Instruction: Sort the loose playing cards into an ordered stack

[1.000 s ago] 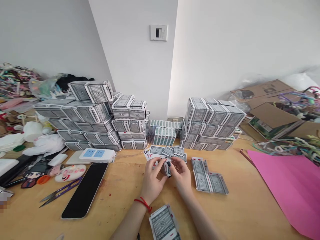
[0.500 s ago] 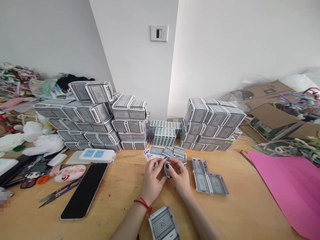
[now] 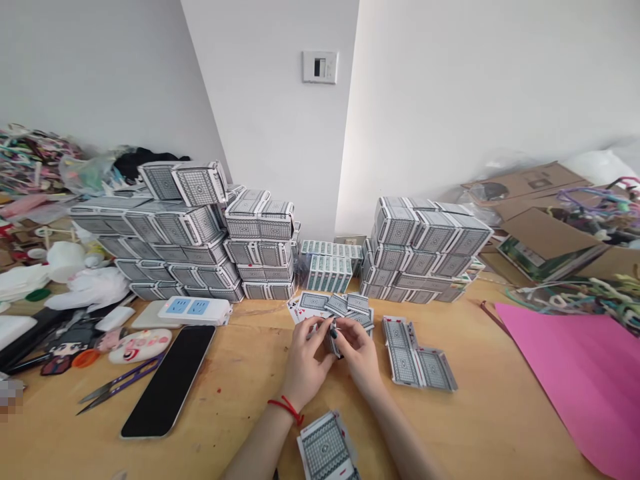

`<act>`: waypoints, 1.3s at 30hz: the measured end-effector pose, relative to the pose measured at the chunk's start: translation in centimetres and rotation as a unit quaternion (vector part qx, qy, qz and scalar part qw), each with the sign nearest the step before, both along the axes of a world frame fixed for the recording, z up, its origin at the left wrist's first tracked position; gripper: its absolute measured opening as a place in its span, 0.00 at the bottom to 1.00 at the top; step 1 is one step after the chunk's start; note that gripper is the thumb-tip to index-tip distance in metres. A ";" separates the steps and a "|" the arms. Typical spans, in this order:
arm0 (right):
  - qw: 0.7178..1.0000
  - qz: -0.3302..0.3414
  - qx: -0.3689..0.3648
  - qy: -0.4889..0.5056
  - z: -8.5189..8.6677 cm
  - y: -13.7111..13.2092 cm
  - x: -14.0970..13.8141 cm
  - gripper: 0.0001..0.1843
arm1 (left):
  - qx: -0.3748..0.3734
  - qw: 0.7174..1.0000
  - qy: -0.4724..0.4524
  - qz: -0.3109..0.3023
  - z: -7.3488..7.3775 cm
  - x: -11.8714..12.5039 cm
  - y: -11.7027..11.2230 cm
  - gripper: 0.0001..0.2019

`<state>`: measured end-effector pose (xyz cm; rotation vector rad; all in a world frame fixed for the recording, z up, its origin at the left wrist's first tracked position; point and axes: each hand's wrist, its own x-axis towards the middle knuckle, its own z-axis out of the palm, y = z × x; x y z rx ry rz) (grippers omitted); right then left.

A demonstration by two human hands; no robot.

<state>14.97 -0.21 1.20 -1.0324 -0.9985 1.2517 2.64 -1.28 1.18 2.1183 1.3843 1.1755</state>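
Observation:
Both of my hands meet at the middle of the table around a folded playing card (image 3: 332, 345), mostly hidden by the fingers. My left hand (image 3: 307, 357) is closed on its left side. My right hand (image 3: 359, 352) pinches it from the right, thumb pressing near the top edge. Just beyond the fingertips lie loose playing cards (image 3: 313, 301), some face up and some back up. Right of my right hand rests an L-shaped piece of joined cards (image 3: 407, 357). Between my forearms sits another card piece (image 3: 327, 448) with flaps standing at its edges.
Stacked card blocks stand at the back left (image 3: 187, 230) and back right (image 3: 430, 233), with upright card boxes (image 3: 330, 272) between. A phone (image 3: 170, 383), purple-handled snips (image 3: 120, 383) and a power strip (image 3: 196, 311) lie left. Pink paper (image 3: 580, 373) and a cardboard box (image 3: 547, 243) are right.
My right fingers and thumb have shifted slightly on the folded card. Both hands stay in nearly the same place, and the surrounding cards have not moved.

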 end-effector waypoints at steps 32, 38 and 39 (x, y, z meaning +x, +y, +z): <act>0.999 0.042 -0.009 0.012 0.6 -0.4 0.0 0.13 | 0.043 0.999 0.006 0.031 0.1 0.1 -0.2 0.26; 0.999 0.045 0.005 -0.002 0.5 -0.4 0.1 0.14 | 0.040 0.999 0.008 0.023 0.2 0.0 -0.2 0.27; 0.999 0.048 0.008 -0.003 0.5 -0.4 0.1 0.14 | 0.037 0.999 0.009 0.022 0.2 0.0 -0.2 0.27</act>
